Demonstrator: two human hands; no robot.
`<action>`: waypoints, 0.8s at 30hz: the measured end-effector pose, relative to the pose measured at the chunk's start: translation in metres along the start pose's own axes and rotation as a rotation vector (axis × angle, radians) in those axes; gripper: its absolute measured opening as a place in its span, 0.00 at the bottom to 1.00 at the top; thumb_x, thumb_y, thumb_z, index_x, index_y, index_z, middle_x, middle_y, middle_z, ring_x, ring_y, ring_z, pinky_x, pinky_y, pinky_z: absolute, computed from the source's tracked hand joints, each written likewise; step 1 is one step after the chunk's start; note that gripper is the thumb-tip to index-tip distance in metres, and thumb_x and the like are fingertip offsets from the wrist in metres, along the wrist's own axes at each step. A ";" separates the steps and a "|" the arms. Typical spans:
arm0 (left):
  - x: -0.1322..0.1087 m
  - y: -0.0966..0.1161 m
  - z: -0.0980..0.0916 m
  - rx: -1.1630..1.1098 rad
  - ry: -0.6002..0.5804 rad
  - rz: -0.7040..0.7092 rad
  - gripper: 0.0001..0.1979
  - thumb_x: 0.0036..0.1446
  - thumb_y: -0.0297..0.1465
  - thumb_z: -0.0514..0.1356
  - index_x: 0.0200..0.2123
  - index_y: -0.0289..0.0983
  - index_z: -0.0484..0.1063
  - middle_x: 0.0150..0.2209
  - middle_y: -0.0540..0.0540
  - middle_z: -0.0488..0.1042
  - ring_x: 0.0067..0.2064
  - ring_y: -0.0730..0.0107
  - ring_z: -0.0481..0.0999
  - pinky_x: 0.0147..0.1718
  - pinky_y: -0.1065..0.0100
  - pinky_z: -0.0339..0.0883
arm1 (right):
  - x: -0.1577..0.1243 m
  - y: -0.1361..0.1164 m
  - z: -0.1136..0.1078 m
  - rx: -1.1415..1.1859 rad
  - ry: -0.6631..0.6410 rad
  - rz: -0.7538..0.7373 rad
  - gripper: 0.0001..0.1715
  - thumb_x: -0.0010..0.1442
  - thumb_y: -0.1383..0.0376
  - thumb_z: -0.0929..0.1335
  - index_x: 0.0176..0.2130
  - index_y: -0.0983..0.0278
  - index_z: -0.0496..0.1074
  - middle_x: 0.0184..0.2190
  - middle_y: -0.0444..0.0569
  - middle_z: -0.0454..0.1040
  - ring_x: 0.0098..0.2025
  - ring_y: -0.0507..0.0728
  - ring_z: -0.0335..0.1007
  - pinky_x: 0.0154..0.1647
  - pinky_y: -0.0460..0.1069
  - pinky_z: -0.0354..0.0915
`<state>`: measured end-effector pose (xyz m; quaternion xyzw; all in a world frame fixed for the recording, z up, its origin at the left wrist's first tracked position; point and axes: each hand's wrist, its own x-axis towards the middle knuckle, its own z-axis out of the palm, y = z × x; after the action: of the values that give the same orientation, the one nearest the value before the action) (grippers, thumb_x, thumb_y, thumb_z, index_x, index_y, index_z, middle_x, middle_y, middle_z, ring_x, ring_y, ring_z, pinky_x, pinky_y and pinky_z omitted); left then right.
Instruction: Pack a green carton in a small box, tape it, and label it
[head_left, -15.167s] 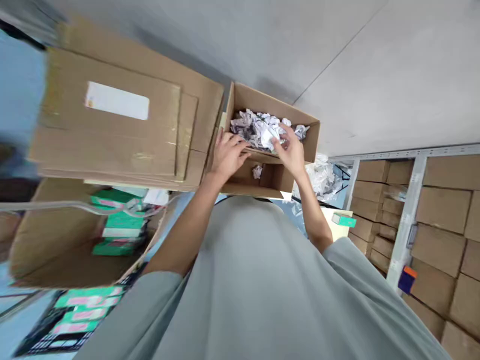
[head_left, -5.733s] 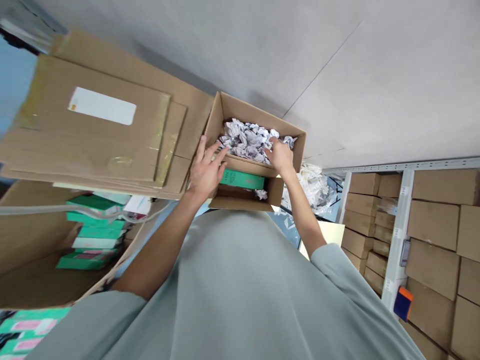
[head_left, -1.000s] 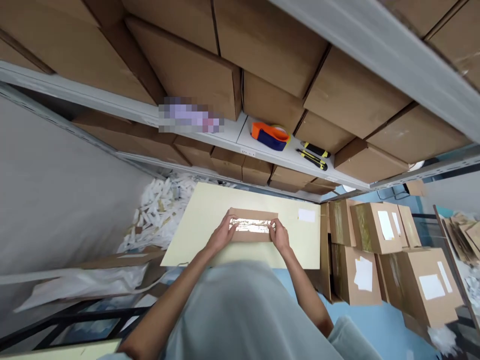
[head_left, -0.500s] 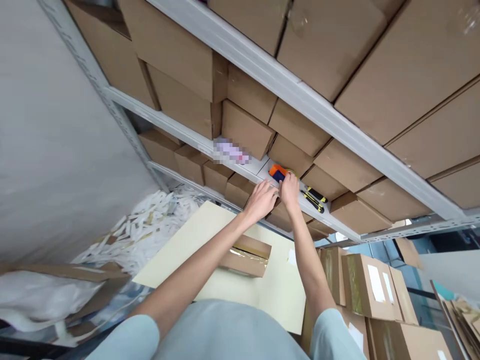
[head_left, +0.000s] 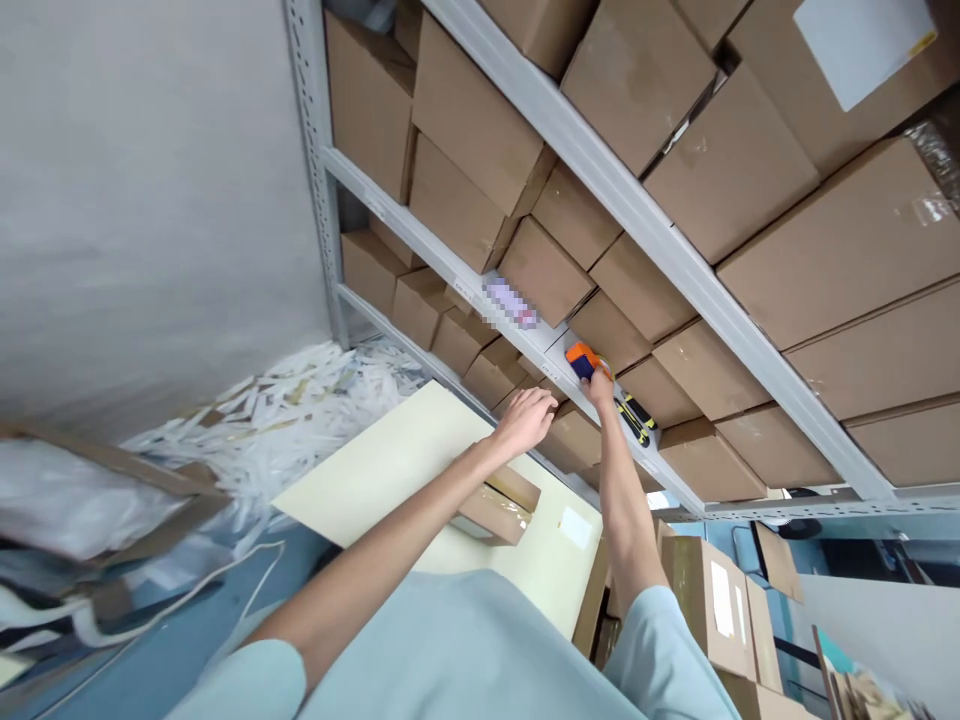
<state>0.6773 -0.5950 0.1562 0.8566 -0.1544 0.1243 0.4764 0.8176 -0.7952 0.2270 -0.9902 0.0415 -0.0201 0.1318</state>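
My right hand reaches up to the grey metal shelf and closes on an orange and blue tape dispenser lying there. My left hand hovers a little lower with loosely curled fingers and holds nothing. Below both arms a small closed cardboard box with shiny tape along its top rests on a pale yellow board.
Yellow and black utility knives lie on the shelf just right of the dispenser. Brown cartons fill the shelves above and below. Shredded white paper is heaped by the wall at left. Labelled boxes stand at lower right.
My view has swung up from the board to the shelving. Both hands left the small taped box and rose toward the shelf; my right hand now grips the tape dispenser, my left has dropped back slightly.
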 end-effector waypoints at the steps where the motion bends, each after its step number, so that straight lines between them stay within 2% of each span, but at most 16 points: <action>1: -0.011 -0.004 -0.005 -0.031 0.010 -0.015 0.15 0.72 0.28 0.61 0.55 0.42 0.85 0.62 0.36 0.85 0.67 0.45 0.82 0.72 0.41 0.75 | -0.014 0.002 0.003 0.021 0.012 -0.019 0.22 0.73 0.68 0.70 0.63 0.71 0.74 0.60 0.73 0.84 0.68 0.72 0.81 0.74 0.64 0.72; 3: -0.041 -0.014 -0.014 -0.100 0.037 -0.069 0.14 0.74 0.31 0.61 0.57 0.43 0.83 0.59 0.38 0.85 0.63 0.48 0.84 0.68 0.45 0.78 | -0.056 0.007 0.020 0.138 0.039 -0.072 0.24 0.79 0.60 0.66 0.66 0.69 0.71 0.64 0.71 0.82 0.69 0.68 0.80 0.72 0.62 0.74; 5: -0.076 -0.022 -0.020 -0.170 0.060 -0.145 0.13 0.74 0.34 0.62 0.57 0.44 0.81 0.55 0.41 0.85 0.58 0.51 0.86 0.63 0.50 0.82 | -0.113 0.009 0.047 0.505 0.086 -0.128 0.27 0.79 0.51 0.66 0.65 0.67 0.71 0.60 0.67 0.84 0.63 0.67 0.83 0.69 0.61 0.77; 8: -0.123 -0.023 -0.023 -0.252 0.053 -0.204 0.11 0.73 0.36 0.64 0.56 0.44 0.79 0.51 0.44 0.84 0.52 0.55 0.87 0.57 0.55 0.84 | -0.204 -0.004 0.090 0.920 -0.053 -0.123 0.33 0.76 0.41 0.69 0.64 0.64 0.74 0.60 0.63 0.85 0.60 0.66 0.84 0.69 0.62 0.78; 11: -0.152 -0.015 -0.025 -0.271 0.050 -0.207 0.09 0.74 0.35 0.63 0.55 0.44 0.77 0.52 0.43 0.83 0.54 0.55 0.86 0.58 0.55 0.84 | -0.266 -0.028 0.113 1.103 -0.112 -0.020 0.36 0.74 0.37 0.71 0.63 0.61 0.76 0.59 0.60 0.86 0.60 0.66 0.85 0.68 0.62 0.79; 13: -0.161 -0.008 -0.029 -0.252 0.045 -0.220 0.09 0.75 0.36 0.62 0.55 0.44 0.77 0.53 0.42 0.82 0.56 0.53 0.85 0.60 0.53 0.83 | -0.286 -0.042 0.113 1.151 -0.114 0.021 0.37 0.72 0.36 0.72 0.62 0.60 0.76 0.58 0.59 0.86 0.59 0.65 0.86 0.68 0.63 0.80; 15: -0.167 -0.001 -0.035 -0.222 0.031 -0.237 0.10 0.77 0.37 0.61 0.57 0.44 0.77 0.54 0.41 0.83 0.57 0.52 0.85 0.61 0.52 0.83 | -0.294 -0.049 0.103 1.153 -0.114 0.033 0.37 0.71 0.35 0.74 0.61 0.59 0.76 0.58 0.57 0.87 0.59 0.65 0.85 0.69 0.62 0.79; 20: -0.175 0.012 -0.052 -0.205 0.010 -0.227 0.11 0.78 0.40 0.59 0.55 0.46 0.79 0.55 0.42 0.84 0.60 0.50 0.85 0.65 0.50 0.81 | -0.297 -0.052 0.075 1.134 -0.213 0.012 0.39 0.68 0.32 0.76 0.59 0.59 0.81 0.56 0.54 0.88 0.59 0.65 0.86 0.70 0.61 0.80; 24: -0.173 0.016 -0.073 -0.258 -0.012 -0.210 0.12 0.75 0.42 0.62 0.52 0.45 0.82 0.52 0.42 0.86 0.57 0.50 0.85 0.63 0.49 0.82 | -0.297 -0.048 0.075 1.129 -0.278 0.005 0.41 0.66 0.29 0.76 0.52 0.61 0.83 0.49 0.53 0.90 0.53 0.65 0.87 0.65 0.60 0.82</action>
<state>0.5072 -0.5151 0.1442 0.8005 -0.0816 0.0478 0.5918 0.5295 -0.7034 0.1589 -0.7599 0.0088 0.0916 0.6435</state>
